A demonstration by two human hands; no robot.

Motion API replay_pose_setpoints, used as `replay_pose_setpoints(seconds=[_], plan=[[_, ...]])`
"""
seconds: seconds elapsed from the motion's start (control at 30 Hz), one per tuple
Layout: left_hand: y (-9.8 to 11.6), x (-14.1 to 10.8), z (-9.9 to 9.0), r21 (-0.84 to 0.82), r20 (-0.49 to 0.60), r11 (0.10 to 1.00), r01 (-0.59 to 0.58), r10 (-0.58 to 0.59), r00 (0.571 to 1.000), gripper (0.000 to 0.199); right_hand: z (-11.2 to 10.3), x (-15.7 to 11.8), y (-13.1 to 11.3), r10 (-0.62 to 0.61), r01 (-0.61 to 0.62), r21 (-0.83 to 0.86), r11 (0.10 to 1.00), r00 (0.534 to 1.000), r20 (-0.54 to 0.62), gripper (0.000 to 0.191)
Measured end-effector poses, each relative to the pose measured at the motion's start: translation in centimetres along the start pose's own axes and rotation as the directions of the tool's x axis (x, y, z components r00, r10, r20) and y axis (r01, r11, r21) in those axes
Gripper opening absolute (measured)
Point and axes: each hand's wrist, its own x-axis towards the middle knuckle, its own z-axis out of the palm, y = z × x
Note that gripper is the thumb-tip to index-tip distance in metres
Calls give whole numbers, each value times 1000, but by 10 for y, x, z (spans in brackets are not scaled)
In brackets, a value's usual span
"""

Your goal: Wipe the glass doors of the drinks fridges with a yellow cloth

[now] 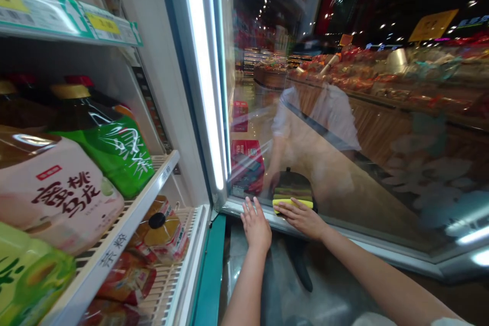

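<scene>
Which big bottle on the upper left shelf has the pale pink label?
The middle bottle, between the bottle with the bright green label and the yellow-green one. Only its label is pink.

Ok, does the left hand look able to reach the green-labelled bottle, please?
Probably yes: the left hand looks empty, and the open door leaves the way to the bottle free.

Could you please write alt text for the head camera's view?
A person's right hand holds a yellow cloth at the lower edge of a glass door, the left hand open beside it; bottled drinks stand on shelves at left.
</scene>
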Motion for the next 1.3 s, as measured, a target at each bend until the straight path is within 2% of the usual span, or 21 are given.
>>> replay_pose_setpoints(seconds=[0.1,0.17,0.27,0.33,0.4,0.47,0.57,0.63,0.73,0.8,0.87,0.93,1.0,1.03,1.13,1.17,1.2,1.23,1.27,1.3], plan=[[10,0,6,-4,-55,996,-87,86,995,82,-20,-14,16,137,-136,-40,990,990,30,30],[19,-1,9,-11,-89,991,-136,135,987,88,-26,-27,18,198,-197,-74,978,980,12,31],[32,-2,11,-15,-150,978,-208,203,968,97,-23,-49,13,141,-142,-89,986,990,-12,27],[39,-3,11,-6,-187,965,-260,255,949,100,-21,-61,12,74,-72,-59,996,997,16,28],[45,-3,10,0,-209,950,-313,306,929,101,-25,-72,16,91,-89,-30,996,994,65,29],[51,-2,9,-1,-224,936,-351,342,913,102,-34,-87,21,227,-225,-32,974,968,105,31],[56,-2,12,11,-231,918,-395,387,893,102,-41,-117,18,429,-426,-47,903,898,99,36],[59,-2,17,22,-224,901,-434,427,876,102,-38,-135,10,418,-416,-34,909,904,88,37],[62,-3,26,28,-222,868,-495,489,844,100,-31,-152,5,275,-276,-2,961,954,117,33],[65,-4,31,33,-218,844,-535,528,821,96,-33,-160,10,279,-280,-7,960,952,124,30],[70,-4,35,40,-207,816,-577,572,794,90,-42,-172,16,408,-405,-52,913,909,85,28],[76,-4,37,44,-200,787,-615,610,767,85,-50,-187,17,564,-560,-113,821,826,7,28],[83,-4,38,45,-200,761,-647,641,741,81,-51,-200,10,644,-645,-151,750,763,-60,27],[86,-4,39,46,-200,748,-663,657,727,80,-50,-205,6,650,-652,-156,742,757,-72,27],[96,-6,42,50,-196,712,-700,694,692,79,-41,-216,-1,607,-606,-131,785,794,-32,24],[99,-6,43,48,-195,703,-710,703,684,79,-40,-219,1,607,-605,-124,787,794,-22,24],[102,-7,44,44,-196,693,-719,712,674,80,-39,-223,4,634,-631,-126,765,773,-24,25],[106,-7,45,38,-198,680,-733,724,661,80,-38,-228,7,686,-684,-141,715,726,-44,28],[110,-8,45,32,-203,661,-749,738,643,80,-38,-233,9,755,-755,-161,635,651,-79,34],[114,-9,46,26,-210,641,-767,754,623,81,-38,-239,10,825,-831,-180,526,550,-128,42]])
